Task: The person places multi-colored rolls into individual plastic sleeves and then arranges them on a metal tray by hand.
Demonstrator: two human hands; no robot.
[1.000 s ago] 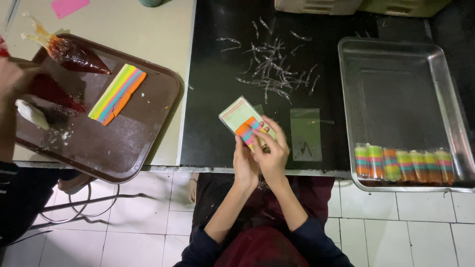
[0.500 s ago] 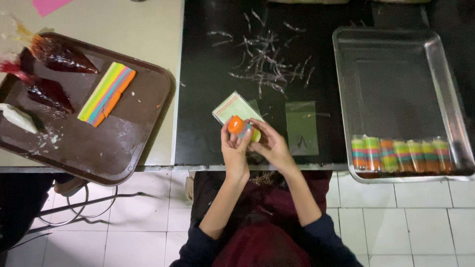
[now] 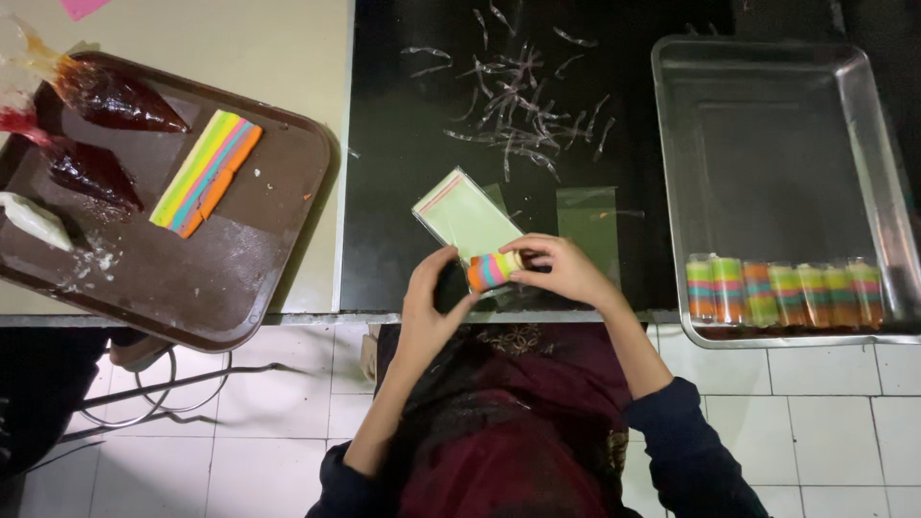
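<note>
A small rainbow-striped roll [image 3: 493, 270] is held over the near edge of the black table [image 3: 403, 182]. My right hand [image 3: 561, 269] grips its right end with the fingertips. My left hand [image 3: 429, 302] touches its left end with the thumb and fingers. Just behind the roll lies a stack of clear plastic sleeves [image 3: 466, 218] with a pale green look. A single flat sleeve [image 3: 587, 223] lies on the table to the right of my right hand.
A steel tray [image 3: 767, 125] at the right holds a row of wrapped rainbow rolls [image 3: 783, 290] along its near wall. A brown tray [image 3: 192, 278] at the left carries a rainbow-layered slab [image 3: 206, 173] and dark-filled piping bags [image 3: 110, 96]. Thin plastic strips [image 3: 523, 105] litter the table's back.
The roll has turned from end-on to lying sideways between both hands. My hands have lowered slightly toward the table edge. A person's hand at the brown tray one second ago is gone.
</note>
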